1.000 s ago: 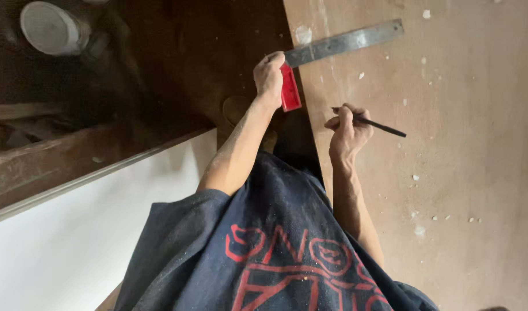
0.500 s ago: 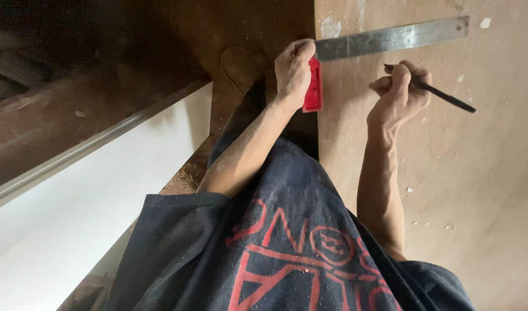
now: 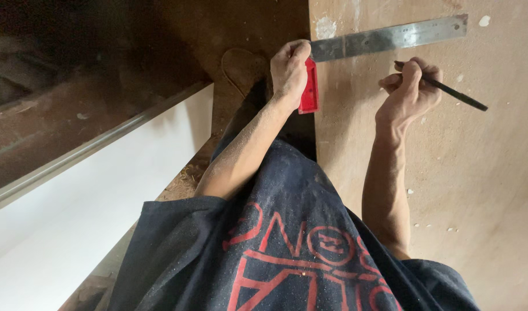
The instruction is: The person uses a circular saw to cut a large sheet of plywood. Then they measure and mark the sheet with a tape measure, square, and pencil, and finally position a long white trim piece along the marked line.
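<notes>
Presently a try square is held against the left edge of a plywood board (image 3: 460,190), which fills the right side of the head view. The square's red handle (image 3: 310,89) is pressed along that left edge, near the board's far left corner, and its steel blade (image 3: 390,37) is laid flat across the board's face, reaching out toward the far right corner. The left hand (image 3: 288,72) is closed around the red handle, with the fingers wrapped over its upper part where the blade begins.

A dark pencil (image 3: 448,91) is gripped in the right hand (image 3: 408,92), whose fingers are curled tightly about it. The hand is held over the board just on the near side of the blade, close to it but not seen to touch it. The pencil's long end is pointed out toward the board's right edge; whether any part of the pencil meets the wood cannot be told, since the end inside the fist is hidden.

Pale specks and a whitish patch (image 3: 325,27) are scattered on the board near the blade. Both forearms are dusted with fine sawdust, as is the dark shirt with red print (image 3: 287,247). Off the board's left edge, a white panel (image 3: 74,230) with a metal-edged strip (image 3: 97,144) is seen lower down.
</notes>
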